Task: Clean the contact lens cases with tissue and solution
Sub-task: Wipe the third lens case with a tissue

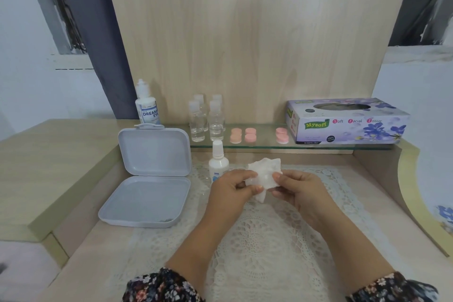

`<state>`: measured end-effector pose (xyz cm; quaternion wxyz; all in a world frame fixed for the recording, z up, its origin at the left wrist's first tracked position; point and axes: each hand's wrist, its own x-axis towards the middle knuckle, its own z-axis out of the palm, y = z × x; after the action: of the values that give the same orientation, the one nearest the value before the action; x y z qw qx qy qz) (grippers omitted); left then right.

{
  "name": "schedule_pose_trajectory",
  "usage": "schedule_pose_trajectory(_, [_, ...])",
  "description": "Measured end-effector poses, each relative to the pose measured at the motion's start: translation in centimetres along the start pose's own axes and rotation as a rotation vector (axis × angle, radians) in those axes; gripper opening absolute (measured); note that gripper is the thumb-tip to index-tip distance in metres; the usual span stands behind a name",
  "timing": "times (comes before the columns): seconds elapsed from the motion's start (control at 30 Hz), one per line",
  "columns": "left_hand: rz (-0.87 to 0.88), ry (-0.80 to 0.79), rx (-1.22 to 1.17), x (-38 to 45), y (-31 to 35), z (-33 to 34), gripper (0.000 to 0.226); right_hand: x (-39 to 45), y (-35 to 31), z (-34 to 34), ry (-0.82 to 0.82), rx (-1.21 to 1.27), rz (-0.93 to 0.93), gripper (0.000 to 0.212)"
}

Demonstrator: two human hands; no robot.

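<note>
A: Nearest us, floral sleeves (161, 287); above the lace mat (264, 240) our left hand (232, 190) and right hand (297, 189) both pinch a crumpled tissue (263, 174).

B: A case inside it? We cannot tell.

A: Pink lens cases (250, 135) sit on the glass shelf (343, 147), between clear bottles (207, 120) and the tissue box (348, 121). A white solution bottle (218, 162) stands just behind our left hand, beside the open grey box (149, 179).
</note>
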<state>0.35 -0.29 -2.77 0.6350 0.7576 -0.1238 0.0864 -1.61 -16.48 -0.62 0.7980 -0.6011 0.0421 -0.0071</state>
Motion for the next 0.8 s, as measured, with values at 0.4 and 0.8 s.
schedule_pose_trajectory(0.4, [0.138, -0.142, 0.233, 0.3, -0.8, 0.0, 0.025, -0.4, -0.1, -1.0, -0.038, -1.125, -0.573, 0.029])
schedule_pose_trajectory(0.8, [0.204, -0.034, 0.291, -0.1, -0.7, 0.5, 0.028, -0.6, 0.1, 0.2, 0.237, -0.792, -0.312, 0.017])
